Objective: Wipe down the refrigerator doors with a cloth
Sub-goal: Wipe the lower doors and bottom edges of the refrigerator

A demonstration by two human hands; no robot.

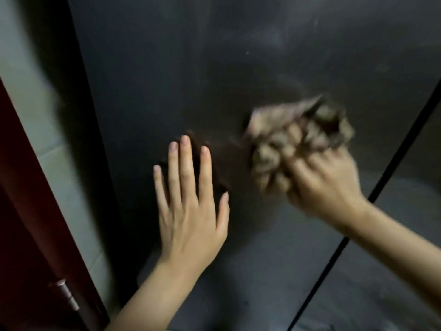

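A dark grey, glossy refrigerator door [214, 68] fills most of the head view. My left hand [191, 206] lies flat against it, fingers apart and pointing up, with its reflection just behind. My right hand [324, 185] grips a crumpled beige cloth [293, 142] and presses it on the door to the right of my left hand. The cloth and right hand are blurred by motion. A black seam [358, 225] runs diagonally at the right, with a second door panel [393, 271] beyond it.
A pale tiled wall [47, 139] shows left of the refrigerator's edge. A dark red wooden door [21, 235] with a metal hinge [68, 295] stands at the far left. Faint smears mark the door's upper right.
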